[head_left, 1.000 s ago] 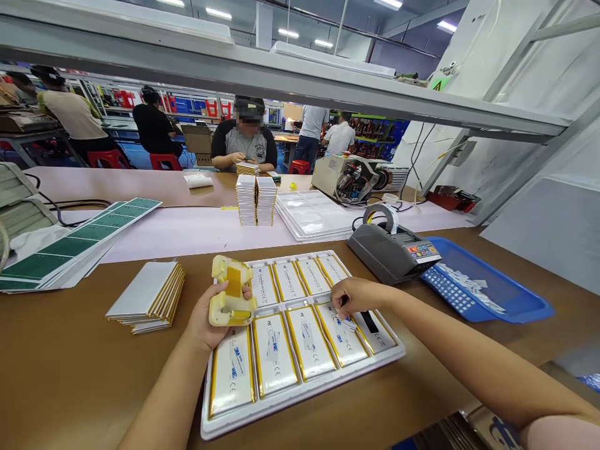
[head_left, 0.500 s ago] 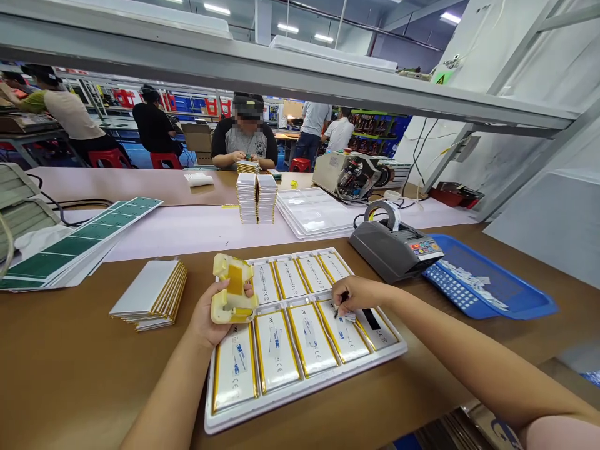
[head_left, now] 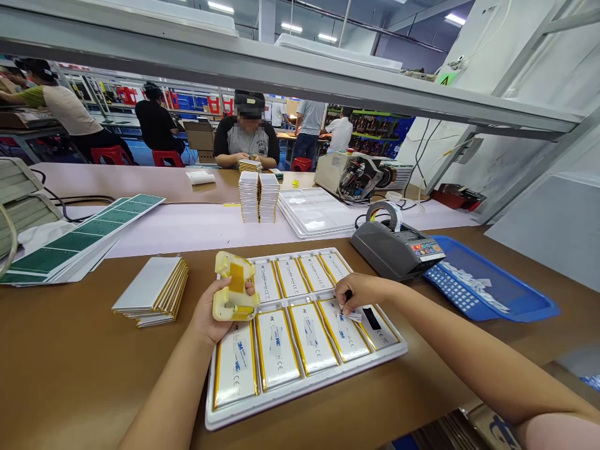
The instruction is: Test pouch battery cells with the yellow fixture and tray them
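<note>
My left hand (head_left: pixel 218 309) grips a pale yellow plastic block (head_left: pixel 234 287) with amber film across it, above the left side of a white tray (head_left: pixel 304 382). Flat battery cells with gold edges fill the tray's two rows. My right hand (head_left: pixel 359 292) pinches at a front-row cell (head_left: pixel 347 340) with a 3M-marked strip on it. Something small and dark shows between its thumb and finger, too hidden to name. A white printed tab (head_left: pixel 355 316) pokes out under those fingers. The cell at the right end (head_left: pixel 382 334) carries a black strip.
Left of the tray lies a stack of cells (head_left: pixel 152 287). A tape dispenser (head_left: pixel 396 247) and a blue basket (head_left: pixel 492 287) with white scraps stand right. Behind are stacked cells (head_left: pixel 259 197), clear trays (head_left: pixel 314 212) and a co-worker (head_left: pixel 246 140). A shelf beam (head_left: pixel 281 69) crosses overhead.
My right hand has shifted slightly along the cell, and the white tab under it now sits farther right. The left hand still holds the yellow block.
</note>
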`<state>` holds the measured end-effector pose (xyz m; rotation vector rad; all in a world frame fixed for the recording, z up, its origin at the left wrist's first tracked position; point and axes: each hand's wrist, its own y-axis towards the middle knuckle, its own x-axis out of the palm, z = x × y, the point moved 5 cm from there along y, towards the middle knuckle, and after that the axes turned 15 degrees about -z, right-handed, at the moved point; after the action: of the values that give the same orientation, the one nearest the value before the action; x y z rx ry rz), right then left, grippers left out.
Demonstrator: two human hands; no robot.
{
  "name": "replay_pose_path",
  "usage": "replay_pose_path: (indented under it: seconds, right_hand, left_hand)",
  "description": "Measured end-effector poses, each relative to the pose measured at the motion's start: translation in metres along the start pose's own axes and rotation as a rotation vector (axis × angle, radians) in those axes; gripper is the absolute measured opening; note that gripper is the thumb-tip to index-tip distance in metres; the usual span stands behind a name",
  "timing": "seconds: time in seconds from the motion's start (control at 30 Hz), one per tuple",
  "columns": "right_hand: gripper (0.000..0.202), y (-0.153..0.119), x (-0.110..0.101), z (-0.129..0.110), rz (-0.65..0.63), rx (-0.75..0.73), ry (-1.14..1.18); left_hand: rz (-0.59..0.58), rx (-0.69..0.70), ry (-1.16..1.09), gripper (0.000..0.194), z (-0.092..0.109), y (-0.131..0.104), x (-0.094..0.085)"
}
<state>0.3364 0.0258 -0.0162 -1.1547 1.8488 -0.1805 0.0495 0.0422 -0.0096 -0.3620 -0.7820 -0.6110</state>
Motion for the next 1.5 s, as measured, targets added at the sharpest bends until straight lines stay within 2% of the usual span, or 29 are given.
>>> replay_pose_path:
  seconds: [0.2, 0.4, 0.53, 0.6, 0.83, 0.93, 1.1, 1.17, 1.3, 1.43, 1.5]
  right_hand:
    - [0.021, 0.002, -0.004, -0.003, 0.034, 0.022, 0.014]
    - [0.021, 0.005, 0.001, -0.008, -0.051, 0.028, 0.016]
    - [0.021, 0.002, -0.002, -0.017, 0.057, 0.018, -0.151]
    - [0.02, -0.001, -0.002, -0.023, 0.069, 0.001, -0.194]
    - [0.03, -0.012, 0.001, -0.04, -0.181, -0.174, 0.126]
    - [0.031, 0.002, -0.003, -0.048, -0.121, -0.179, 0.165]
    - [0.02, 0.04, -0.005, -0.058, 0.055, 0.007, -0.039]
    - [0.018, 0.048, -0.004, -0.064, 0.051, 0.026, -0.094]
    - [0.015, 0.053, -0.001, -0.072, -0.087, -0.026, -0.151]
    - [0.015, 0.051, -0.01, -0.069, -0.009, -0.034, -0.173]
    - [0.017, 0.053, -0.01, -0.066, -0.034, -0.058, -0.127]
  left_hand:
    - [0.02, 0.013, -0.002, 0.027, 0.001, 0.0, 0.0]
    - [0.03, 0.006, -0.015, 0.028, 0.0, -0.001, -0.003]
    - [0.05, -0.002, -0.027, 0.027, 0.0, -0.002, -0.002]
    - [0.056, 0.005, -0.022, 0.026, 0.0, -0.002, -0.001]
    - [0.056, 0.005, -0.03, 0.027, 0.0, -0.001, 0.0]
    - [0.06, 0.011, -0.033, 0.029, 0.0, -0.001, 0.001]
    - [0.072, 0.017, -0.075, 0.029, -0.001, -0.002, 0.001]
    - [0.1, 0.015, -0.093, 0.03, -0.001, -0.003, 0.0]
    - [0.119, -0.007, -0.081, 0.031, -0.002, -0.003, -0.002]
    - [0.072, 0.007, -0.095, 0.031, -0.002, -0.002, -0.002]
    - [0.07, 0.007, -0.09, 0.031, -0.003, -0.002, -0.003]
